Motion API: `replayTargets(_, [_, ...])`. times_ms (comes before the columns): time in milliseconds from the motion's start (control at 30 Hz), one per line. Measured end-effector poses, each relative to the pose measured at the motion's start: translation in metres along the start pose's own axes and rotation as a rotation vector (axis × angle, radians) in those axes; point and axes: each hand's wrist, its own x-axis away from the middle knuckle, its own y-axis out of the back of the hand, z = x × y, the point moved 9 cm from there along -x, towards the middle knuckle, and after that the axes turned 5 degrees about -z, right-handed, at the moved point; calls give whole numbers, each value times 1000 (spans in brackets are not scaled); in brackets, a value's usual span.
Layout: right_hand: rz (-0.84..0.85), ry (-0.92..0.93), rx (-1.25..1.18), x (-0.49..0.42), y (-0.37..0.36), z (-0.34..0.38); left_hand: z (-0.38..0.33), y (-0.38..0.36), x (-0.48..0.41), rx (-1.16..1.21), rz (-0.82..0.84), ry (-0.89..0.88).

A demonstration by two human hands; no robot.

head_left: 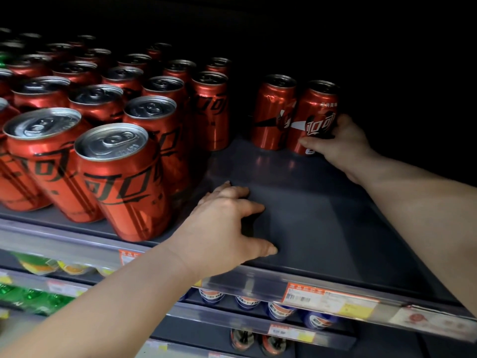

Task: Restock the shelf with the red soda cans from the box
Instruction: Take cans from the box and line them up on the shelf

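Gripped a red soda can [313, 117] at centre right with the right hand [340, 143], beside a second can [273, 112]; rested the left hand [227, 228], loosely spread and empty, on the shelf [322, 215].

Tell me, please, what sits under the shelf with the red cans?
Blue cans stand in a row below, green items at left; the price rail covers the cans' tops.

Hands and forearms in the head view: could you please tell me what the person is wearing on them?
Nothing worn shows. The left hand and right hand are bare, with no gloves, rings or wristbands visible. The left forearm and right forearm are uncovered to the frame's edge, so no sleeve appears. The right hand's fingertips lie in shadow, so small items there cannot be ruled out.
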Motion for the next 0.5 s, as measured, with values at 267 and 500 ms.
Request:
replayTargets(267, [-19,-44,49,-26,2,-9,1,-1,0,-2,15,12])
replayTargets(500, [-92,-74,33,-24,13,-14,1,0,0,-9,19,21])
